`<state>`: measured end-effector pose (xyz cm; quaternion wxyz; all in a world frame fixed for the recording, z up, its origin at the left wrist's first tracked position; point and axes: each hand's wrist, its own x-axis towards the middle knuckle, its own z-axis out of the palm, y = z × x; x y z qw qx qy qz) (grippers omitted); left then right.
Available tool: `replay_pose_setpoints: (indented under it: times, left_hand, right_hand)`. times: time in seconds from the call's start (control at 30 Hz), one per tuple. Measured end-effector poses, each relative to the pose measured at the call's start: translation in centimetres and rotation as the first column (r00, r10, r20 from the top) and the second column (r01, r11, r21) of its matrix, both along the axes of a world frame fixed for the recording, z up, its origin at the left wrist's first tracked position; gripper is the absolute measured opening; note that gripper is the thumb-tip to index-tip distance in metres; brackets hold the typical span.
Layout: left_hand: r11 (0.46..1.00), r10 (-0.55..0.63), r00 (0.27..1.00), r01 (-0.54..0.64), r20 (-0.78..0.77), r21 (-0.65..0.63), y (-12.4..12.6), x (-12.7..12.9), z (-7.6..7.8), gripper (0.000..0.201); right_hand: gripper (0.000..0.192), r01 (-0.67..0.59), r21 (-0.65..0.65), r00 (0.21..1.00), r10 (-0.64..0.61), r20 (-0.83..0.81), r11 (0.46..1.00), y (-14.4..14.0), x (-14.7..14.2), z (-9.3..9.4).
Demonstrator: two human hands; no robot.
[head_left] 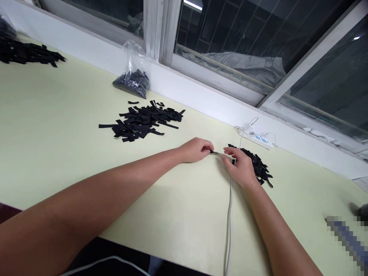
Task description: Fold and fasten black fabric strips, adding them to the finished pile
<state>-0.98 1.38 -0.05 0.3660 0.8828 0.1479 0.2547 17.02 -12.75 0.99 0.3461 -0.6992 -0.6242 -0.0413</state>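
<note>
Head view shows the left hand (196, 150) and right hand (240, 165) pinching the ends of one black strip (217, 152) between closed fingertips, just above the table (71, 126), beside a small black pile (258, 165).

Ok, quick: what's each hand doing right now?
Left hand: fingers pinched shut on one end of a black strip.
Right hand: fingers pinching the strip's other end, beside the small black pile.

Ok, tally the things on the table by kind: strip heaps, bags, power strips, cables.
Heaps of black strips: 3
Clear bag of dark pieces: 1
White power strip: 1
Grey cable: 1
Total: 6
</note>
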Motion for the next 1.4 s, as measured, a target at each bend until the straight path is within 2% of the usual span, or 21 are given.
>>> replay_pose_setpoints:
  times: [0.13,0.3,0.47,0.7,0.9,1.0,1.4]
  left_hand:
    - [0.963,-0.075,0.994,0.094,0.082,-0.254,-0.9,0.2,0.1,0.019]
    - [0.929,-0.084,0.992,0.113,0.097,-0.353,-1.1,0.1,0.2,0.015]
    - [0.928,-0.103,0.989,0.134,0.106,-0.347,-1.0,0.2,0.2,0.014]
    - [0.972,-0.056,0.991,0.082,0.122,-0.222,-1.0,0.5,0.2,0.016]
    - [0.958,-0.108,0.989,0.131,0.104,-0.255,-1.0,0.3,0.3,0.016]
    - [0.938,-0.138,0.985,0.164,0.108,-0.304,-1.0,0.2,0.3,0.016]
    - [0.92,-0.244,0.967,0.253,0.067,-0.298,-1.2,-0.4,1.0,0.014]
  right_hand:
    - [0.032,-0.098,-0.044,0.995,0.097,-0.028,0.994,-0.1,-1.2,0.2]
    - [0.02,-0.125,-0.091,0.987,0.115,-0.112,0.988,-0.2,-2.0,0.7]
    - [0.02,-0.167,-0.076,0.977,0.155,-0.143,0.983,-0.1,-2.1,0.6]
    - [0.02,-0.1,-0.121,0.984,0.08,-0.161,0.988,-0.2,-2.1,0.7]
    - [0.025,-0.059,-0.179,0.977,0.02,-0.214,0.982,-0.3,-2.2,0.7]
    - [0.026,-0.073,-0.164,0.978,0.038,-0.206,0.984,-0.3,-2.3,0.8]
    - [0.017,-0.208,-0.091,0.978,0.209,-0.003,0.974,-0.4,-2.3,1.1]
